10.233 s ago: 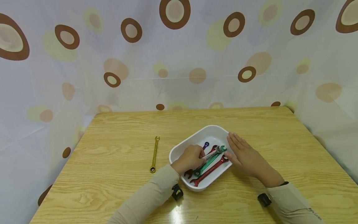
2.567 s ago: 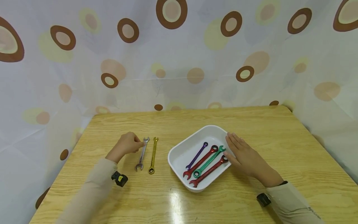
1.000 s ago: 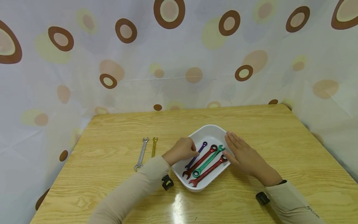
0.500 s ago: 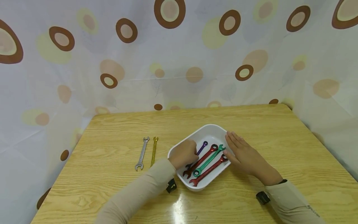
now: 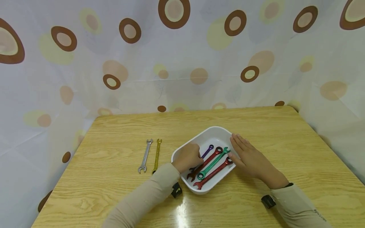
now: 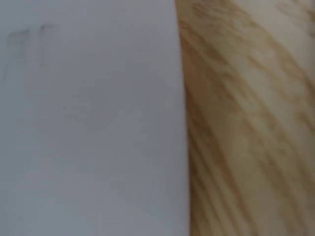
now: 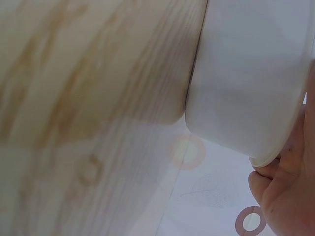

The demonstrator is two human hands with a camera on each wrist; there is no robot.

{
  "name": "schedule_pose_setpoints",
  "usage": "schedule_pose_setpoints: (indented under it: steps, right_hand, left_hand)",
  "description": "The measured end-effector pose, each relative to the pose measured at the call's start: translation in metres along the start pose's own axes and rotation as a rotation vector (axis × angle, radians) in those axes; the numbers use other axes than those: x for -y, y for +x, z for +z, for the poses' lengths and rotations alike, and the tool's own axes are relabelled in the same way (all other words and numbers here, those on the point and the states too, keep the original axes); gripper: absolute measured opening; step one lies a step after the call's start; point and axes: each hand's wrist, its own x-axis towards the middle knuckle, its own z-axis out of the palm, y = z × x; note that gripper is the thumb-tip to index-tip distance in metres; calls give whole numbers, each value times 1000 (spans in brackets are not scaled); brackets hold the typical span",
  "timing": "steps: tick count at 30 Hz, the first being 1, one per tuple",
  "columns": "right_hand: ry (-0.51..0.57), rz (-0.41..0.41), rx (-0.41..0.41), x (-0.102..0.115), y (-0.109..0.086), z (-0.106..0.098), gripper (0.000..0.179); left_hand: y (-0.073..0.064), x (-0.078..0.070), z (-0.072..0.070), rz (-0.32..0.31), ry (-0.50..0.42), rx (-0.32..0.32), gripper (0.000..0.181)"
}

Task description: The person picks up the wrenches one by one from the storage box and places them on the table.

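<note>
My left hand [image 5: 188, 157] reaches over the near-left wall of a white plastic tray [image 5: 182, 147], its fingers curled at the small purple wrench [image 5: 207, 152] and hiding its lower part. Beside that wrench lie a red wrench [image 5: 210, 158], a green wrench [image 5: 212, 164] and a second red wrench [image 5: 212, 174], all slanting the same way. Fingers straight, my right hand [image 5: 252, 160] rests against the tray's right rim; the right wrist view shows this hand [image 7: 290, 182] at the edge. Only the tray's outer wall [image 6: 93, 123] fills the left wrist view.
On the wooden table [image 5: 114, 136], left of the tray, a silver open-ended wrench [image 5: 146, 155] lies alongside a gold wrench [image 5: 157, 155]. My left sleeve covers part of the gold wrench's near end. A patterned curtain [image 5: 182, 63] stands behind the table.
The silver wrench has gone from the tray to the table, left of the gold one. My left hand has come back into the tray, and the purple wrench has shifted slightly. My right hand stays put.
</note>
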Motion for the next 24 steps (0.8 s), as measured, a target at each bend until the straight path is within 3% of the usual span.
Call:
schedule_pose_setpoints:
  steps: [9,24]
  right_hand:
    - [2,9,3,1,-1,-3,64]
    - [3,-10,-26,3,-2,-3,62]
  left_hand:
    - [2,0,2,5,-39,10,27]
    - [5,3,9,18,-21,0,39]
